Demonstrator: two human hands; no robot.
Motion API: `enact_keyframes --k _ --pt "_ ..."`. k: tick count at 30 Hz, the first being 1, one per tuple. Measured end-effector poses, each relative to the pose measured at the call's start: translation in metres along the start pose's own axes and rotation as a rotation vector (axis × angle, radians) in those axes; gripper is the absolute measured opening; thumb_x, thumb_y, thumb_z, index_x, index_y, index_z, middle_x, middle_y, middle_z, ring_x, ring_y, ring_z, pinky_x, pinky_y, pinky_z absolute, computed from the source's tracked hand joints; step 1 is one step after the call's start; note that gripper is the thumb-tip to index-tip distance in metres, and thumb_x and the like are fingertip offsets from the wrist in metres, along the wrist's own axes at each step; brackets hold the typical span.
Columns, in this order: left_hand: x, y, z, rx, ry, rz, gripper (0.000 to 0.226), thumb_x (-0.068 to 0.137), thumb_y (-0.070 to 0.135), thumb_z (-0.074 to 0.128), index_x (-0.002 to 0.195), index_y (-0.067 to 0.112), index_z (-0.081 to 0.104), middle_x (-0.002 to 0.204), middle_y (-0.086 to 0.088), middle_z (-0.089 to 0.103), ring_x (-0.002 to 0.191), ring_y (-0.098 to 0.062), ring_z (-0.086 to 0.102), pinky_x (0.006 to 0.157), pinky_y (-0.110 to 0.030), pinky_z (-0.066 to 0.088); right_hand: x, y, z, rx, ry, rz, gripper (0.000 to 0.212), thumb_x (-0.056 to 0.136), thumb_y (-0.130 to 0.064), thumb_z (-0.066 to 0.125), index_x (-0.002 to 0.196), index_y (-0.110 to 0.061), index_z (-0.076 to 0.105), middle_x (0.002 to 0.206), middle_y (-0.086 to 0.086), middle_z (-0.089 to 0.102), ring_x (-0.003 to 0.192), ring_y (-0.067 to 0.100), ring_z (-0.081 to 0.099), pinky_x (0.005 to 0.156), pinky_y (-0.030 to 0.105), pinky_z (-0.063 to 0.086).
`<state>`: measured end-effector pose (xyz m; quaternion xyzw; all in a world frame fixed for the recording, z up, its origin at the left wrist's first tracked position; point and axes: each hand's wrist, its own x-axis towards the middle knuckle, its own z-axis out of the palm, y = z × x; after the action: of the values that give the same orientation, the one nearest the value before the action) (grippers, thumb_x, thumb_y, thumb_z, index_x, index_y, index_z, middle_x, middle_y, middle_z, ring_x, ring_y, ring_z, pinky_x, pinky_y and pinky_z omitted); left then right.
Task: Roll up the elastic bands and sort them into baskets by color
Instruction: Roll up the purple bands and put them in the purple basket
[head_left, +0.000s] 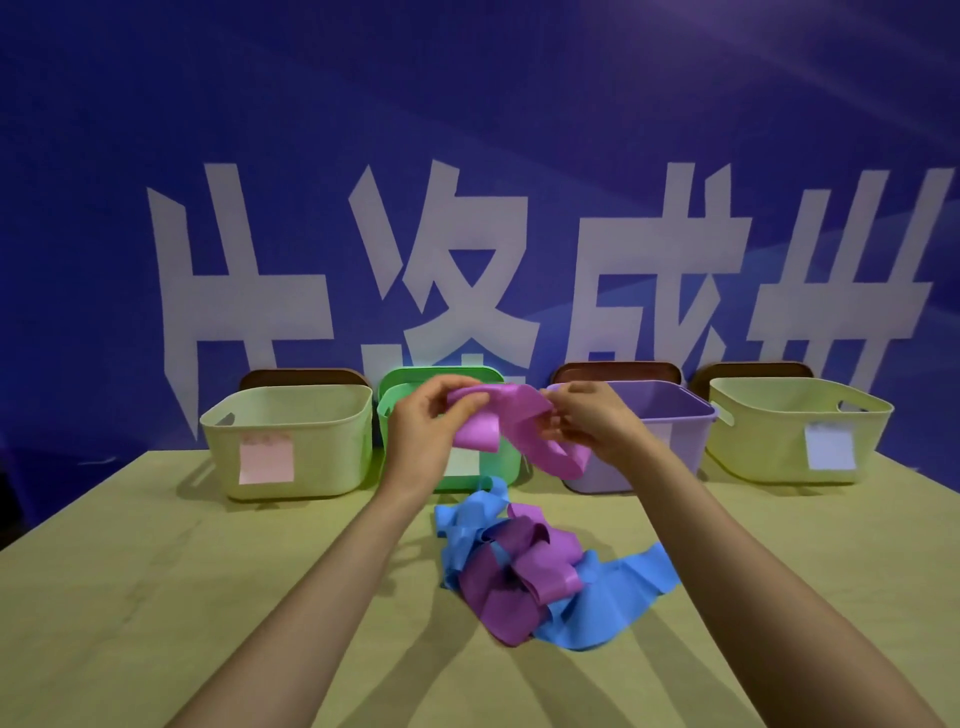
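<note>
I hold a pink-purple elastic band (511, 415) in the air in front of the baskets. My left hand (431, 426) pinches its left end, and my right hand (592, 421) grips it on the right, where a loop hangs down. On the table below lies a tangle of a purple band (519, 577) and a blue band (608, 592). Four baskets stand in a row at the back: a pale yellow basket (291, 415) with a pink note, a green basket (504, 467), a purple basket (675, 410), and another pale yellow basket (789, 421) with a pale note.
The wooden table (156, 597) reaches to the baskets. Brown lids (301, 376) lean behind some of the baskets. A blue banner with large white characters (467, 249) fills the background.
</note>
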<state>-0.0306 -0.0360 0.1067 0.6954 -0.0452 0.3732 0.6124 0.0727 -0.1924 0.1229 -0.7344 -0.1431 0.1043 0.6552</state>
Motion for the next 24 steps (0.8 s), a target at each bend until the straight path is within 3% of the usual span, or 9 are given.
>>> enact_keyframes --k 4,7,9,11,14,17,21,24 --pt "0.013 0.008 -0.003 0.179 0.073 0.006 0.009 0.08 0.026 0.072 0.078 0.033 0.068 0.094 0.005 0.052 0.083 -0.002 0.052 0.077 -0.009 0.043 -0.017 0.001 0.001 -0.27 -0.082 0.008 0.029 0.097 -0.021 0.052 0.075 -0.004 0.062 0.062 0.007 0.059 0.049 0.012 0.055 0.05 0.019 0.05" --pt "0.016 0.019 -0.001 0.076 -0.002 -0.074 0.005 0.086 0.027 0.066 0.088 0.025 0.07 0.099 0.001 0.059 0.088 -0.006 0.056 0.072 -0.008 0.045 -0.025 -0.002 0.005 -0.565 -0.042 -0.043 0.053 0.099 -0.043 0.042 0.071 -0.005 0.065 0.056 0.003 0.056 0.048 0.012 0.05 0.047 0.018 0.043" --pt "0.015 0.027 0.0 -0.041 -0.043 -0.17 0.011 0.088 0.023 0.065 0.095 0.016 0.068 0.095 -0.002 0.064 0.083 -0.009 0.058 0.062 -0.01 0.047 -0.03 -0.006 0.008 -0.451 -0.006 -0.165 0.05 0.098 -0.045 0.042 0.077 -0.007 0.067 0.065 0.002 0.06 0.059 0.011 0.054 0.054 0.019 0.047" --pt "0.015 0.033 0.0 -0.101 -0.018 -0.214 0.012 0.087 0.022 0.066 0.095 0.014 0.068 0.095 -0.003 0.065 0.083 -0.012 0.059 0.06 -0.012 0.048 -0.04 -0.012 0.011 -0.164 -0.117 -0.272 0.042 0.093 -0.048 0.048 0.092 -0.01 0.068 0.086 0.003 0.067 0.079 0.013 0.063 0.071 0.022 0.053" --pt "0.013 0.039 -0.002 -0.07 -0.002 -0.2 0.016 0.086 0.025 0.067 0.097 0.014 0.071 0.096 -0.002 0.069 0.087 -0.013 0.062 0.073 -0.022 0.051 -0.052 -0.016 0.014 -0.063 -0.268 -0.398 0.042 0.081 -0.045 0.065 0.109 -0.014 0.065 0.107 0.003 0.069 0.102 0.014 0.065 0.088 0.027 0.054" --pt "0.008 0.05 -0.005 -0.039 0.003 -0.178 0.011 0.086 0.021 0.067 0.093 0.013 0.07 0.088 0.001 0.069 0.083 -0.011 0.062 0.074 -0.023 0.051 -0.064 -0.019 0.022 -0.129 -0.227 -0.431 0.036 0.081 -0.026 0.072 0.112 -0.01 0.06 0.099 0.01 0.067 0.094 0.018 0.065 0.085 0.031 0.053" --pt "-0.007 0.065 -0.012 -0.08 -0.041 -0.171 0.015 0.081 0.012 0.071 0.096 0.011 0.069 0.09 -0.001 0.071 0.084 -0.011 0.066 0.073 -0.021 0.053 -0.083 -0.026 0.026 -0.036 -0.241 -0.431 0.038 0.083 -0.04 0.064 0.114 -0.02 0.057 0.096 0.004 0.067 0.093 0.016 0.066 0.082 0.032 0.054" --pt "-0.02 0.074 -0.018 -0.079 -0.052 -0.217 0.021 0.077 0.011 0.076 0.095 0.015 0.067 0.095 -0.003 0.071 0.091 -0.017 0.068 0.079 -0.03 0.055 -0.097 -0.028 0.03 -0.076 -0.22 -0.509 0.021 0.088 -0.027 0.064 0.103 -0.012 0.064 0.101 0.019 0.063 0.092 0.022 0.064 0.083 0.039 0.054"
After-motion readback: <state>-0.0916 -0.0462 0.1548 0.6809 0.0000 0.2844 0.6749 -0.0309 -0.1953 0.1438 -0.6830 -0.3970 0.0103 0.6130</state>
